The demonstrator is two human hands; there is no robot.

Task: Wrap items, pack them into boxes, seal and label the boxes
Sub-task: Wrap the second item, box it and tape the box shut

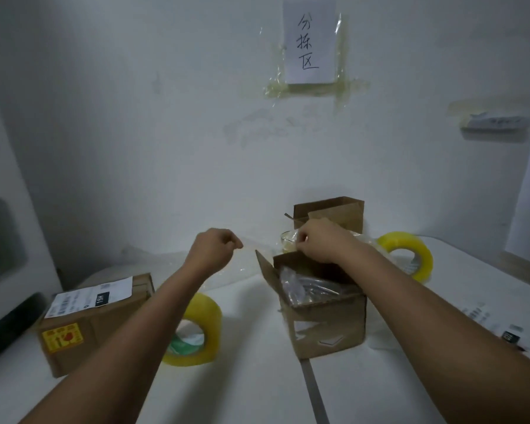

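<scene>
An open brown cardboard box (328, 325) stands on the white table, its flaps up. Inside it lies an item wrapped in clear plastic (306, 286). My right hand (318, 240) is above the box's far edge, closed around a pale roll of clear tape (286, 240). My left hand (216, 249) is to the left of the box, with its fingers pinched on the free end of the tape strip (251, 247). The strip runs taut between the two hands, just above the box's left flap.
A sealed box (95, 325) with a shipping label and a yellow sticker sits at the left. One yellow tape roll (196, 332) stands under my left forearm, another (410, 255) behind my right arm. Label sheets (487, 319) lie at the right and bubble wrap (153, 261) by the wall.
</scene>
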